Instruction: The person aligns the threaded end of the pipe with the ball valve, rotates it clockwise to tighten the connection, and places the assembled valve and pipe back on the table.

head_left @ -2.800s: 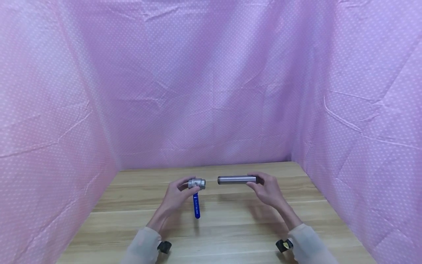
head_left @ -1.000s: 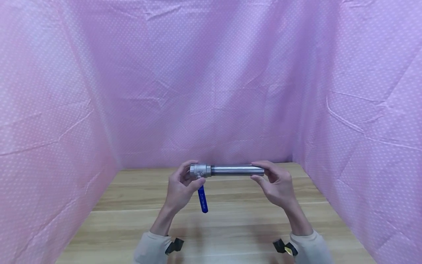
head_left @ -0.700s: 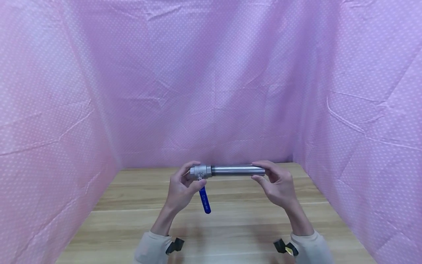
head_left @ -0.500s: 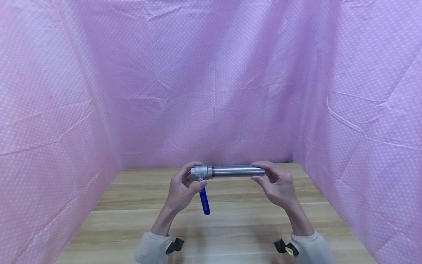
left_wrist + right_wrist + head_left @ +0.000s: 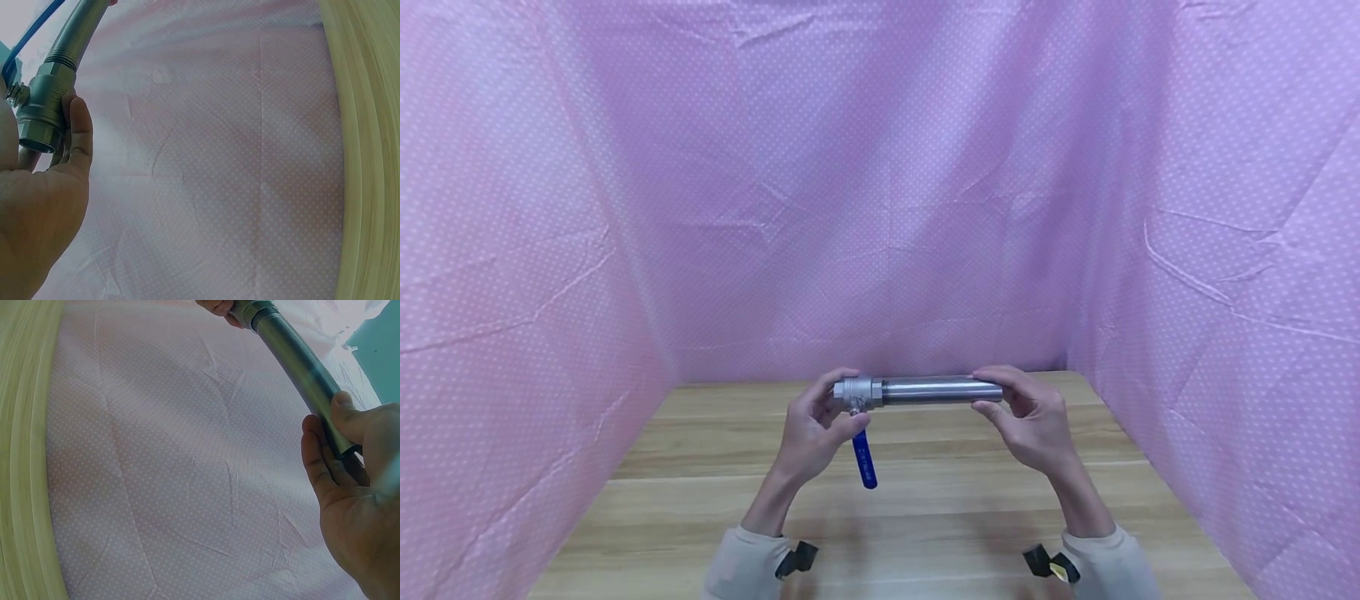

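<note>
My left hand (image 5: 808,429) grips a silver ball valve (image 5: 857,392), fingers behind its body and thumb near the stem. The valve's blue lever handle (image 5: 865,460) points down toward me, slightly to the right. Against the valve's right end sits a steel pipe (image 5: 932,389), in line with it and level. A few turns of thread (image 5: 62,58) show at the joint in the left wrist view. My right hand (image 5: 1033,421) pinches the pipe's far right end between thumb and fingers. In the right wrist view the pipe's end edge (image 5: 347,452) shows beside the palm.
Both parts are held up over a wooden table (image 5: 910,533). Pink dotted cloth (image 5: 880,208) hangs behind the table and along both sides. A small black device (image 5: 797,558) sits at the left wrist, and another black device (image 5: 1049,562) at the right.
Since the first frame both hands have risen and come together, closing the gap between pipe and valve. Over the last second the lever has swung a little right, then slightly back.
</note>
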A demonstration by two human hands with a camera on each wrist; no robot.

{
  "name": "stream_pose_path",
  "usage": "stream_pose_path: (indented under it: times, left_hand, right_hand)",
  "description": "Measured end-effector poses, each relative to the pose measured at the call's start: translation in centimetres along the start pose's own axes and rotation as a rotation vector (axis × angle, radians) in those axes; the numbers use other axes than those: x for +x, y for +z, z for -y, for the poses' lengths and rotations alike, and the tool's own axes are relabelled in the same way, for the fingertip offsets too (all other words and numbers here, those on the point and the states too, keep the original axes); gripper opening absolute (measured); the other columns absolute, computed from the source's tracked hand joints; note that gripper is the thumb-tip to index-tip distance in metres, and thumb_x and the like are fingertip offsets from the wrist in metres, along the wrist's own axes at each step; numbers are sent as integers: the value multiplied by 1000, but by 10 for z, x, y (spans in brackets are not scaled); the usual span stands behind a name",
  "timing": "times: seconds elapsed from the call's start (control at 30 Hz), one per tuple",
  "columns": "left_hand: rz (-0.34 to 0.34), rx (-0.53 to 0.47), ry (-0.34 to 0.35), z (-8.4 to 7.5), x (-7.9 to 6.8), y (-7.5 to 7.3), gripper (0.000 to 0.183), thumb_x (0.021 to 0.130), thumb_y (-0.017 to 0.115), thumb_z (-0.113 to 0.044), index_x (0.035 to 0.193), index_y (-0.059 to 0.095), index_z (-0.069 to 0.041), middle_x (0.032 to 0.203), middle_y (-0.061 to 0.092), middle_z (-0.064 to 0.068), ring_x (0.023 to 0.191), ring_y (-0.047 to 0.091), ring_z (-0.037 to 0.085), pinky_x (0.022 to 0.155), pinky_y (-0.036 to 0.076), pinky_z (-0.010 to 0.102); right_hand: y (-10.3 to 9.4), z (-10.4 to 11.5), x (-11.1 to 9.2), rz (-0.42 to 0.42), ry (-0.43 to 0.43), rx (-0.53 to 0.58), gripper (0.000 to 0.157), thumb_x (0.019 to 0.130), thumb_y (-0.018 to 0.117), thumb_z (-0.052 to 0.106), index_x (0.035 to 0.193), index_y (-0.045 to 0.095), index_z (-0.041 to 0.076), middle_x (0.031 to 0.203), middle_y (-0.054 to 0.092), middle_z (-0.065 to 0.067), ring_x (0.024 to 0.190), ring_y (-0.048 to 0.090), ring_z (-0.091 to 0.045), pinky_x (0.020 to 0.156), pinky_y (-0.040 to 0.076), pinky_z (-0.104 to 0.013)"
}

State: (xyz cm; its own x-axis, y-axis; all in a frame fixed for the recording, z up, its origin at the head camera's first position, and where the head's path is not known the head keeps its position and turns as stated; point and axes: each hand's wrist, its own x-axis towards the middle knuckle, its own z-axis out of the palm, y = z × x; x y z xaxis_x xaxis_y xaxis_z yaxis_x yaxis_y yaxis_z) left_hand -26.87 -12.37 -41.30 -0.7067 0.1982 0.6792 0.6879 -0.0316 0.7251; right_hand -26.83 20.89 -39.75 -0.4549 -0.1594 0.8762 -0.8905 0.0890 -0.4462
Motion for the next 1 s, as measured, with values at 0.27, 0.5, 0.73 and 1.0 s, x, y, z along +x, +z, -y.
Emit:
stream_pose_path:
  times: [0.27, 0.5, 0.73, 1.0]
  left_hand:
    - [32, 5, 65, -1, 0, -2, 59, 91, 80, 16, 147, 62, 7, 130, 70, 14, 111, 74, 5, 112, 64, 24]
    - [47, -5, 88, 0, 1, -5, 63, 88, 81, 19, 147, 61, 9, 133, 71, -3, 113, 73, 4, 110, 64, 22]
    - [44, -8, 110, -1, 0, -6, 65, 86, 82, 20, 146, 60, 12, 134, 70, -1, 114, 73, 5, 109, 64, 21]
    - [16, 3, 108, -3, 1, -6, 65, 85, 83, 21, 146, 61, 11, 133, 71, -4, 113, 74, 4, 108, 65, 22]
  right_hand:
    - [0, 0, 0, 21, 23, 58, 50, 77, 78, -35, 123, 75, -15, 120, 78, 0, 100, 71, -1, 85, 61, -11]
    - [-1, -3, -1, 28, 11, 65, 47, 80, 79, -32, 123, 76, -13, 105, 79, -4, 84, 71, 0, 56, 52, -19]
    - [-1, 4, -1, 18, 89, 6, 43, 85, 76, -29, 124, 76, -11, 85, 83, -10, 62, 69, 3, 39, 39, -20]
    - [-1, 8, 0, 77, 155, 122, 45, 90, 69, -31, 133, 68, -20, 132, 75, 2, 98, 83, -9, 79, 70, -23]
